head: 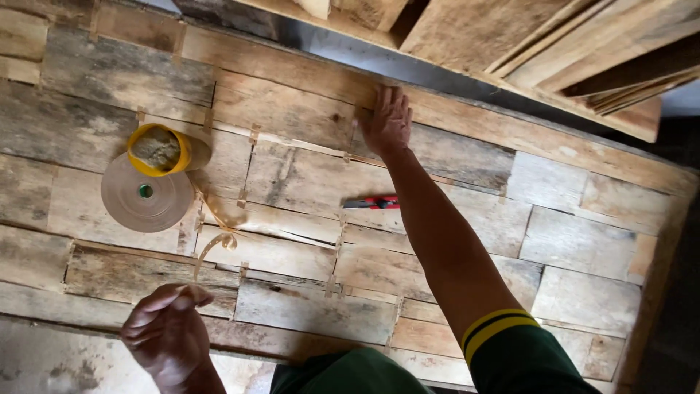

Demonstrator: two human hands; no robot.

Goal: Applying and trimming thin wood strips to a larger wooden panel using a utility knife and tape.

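Closest to us, our left hand (169,337) is curled narrow, fingers pinched on the end of a thin brown tape strip (208,252) that curls up off the bench (44,343). We judge it is held taut so the tape can be laid straight. The strip runs up to the tape roll (144,192), lying flat just beyond, with a yellow cup (157,149) of pale paste touching its far edge, both within easy reach. Veneer sheets (306,175) lie edge to edge across the bench, short tape tabs bridging their seams. A red knife (372,203) rests mid-sheet beside our forearm. Farthest out, our right hand (386,120) is spread wide and flat, holding nothing, pressing on a seam, likely keeping the sheets from shifting. Boards (510,36) are stacked beyond.
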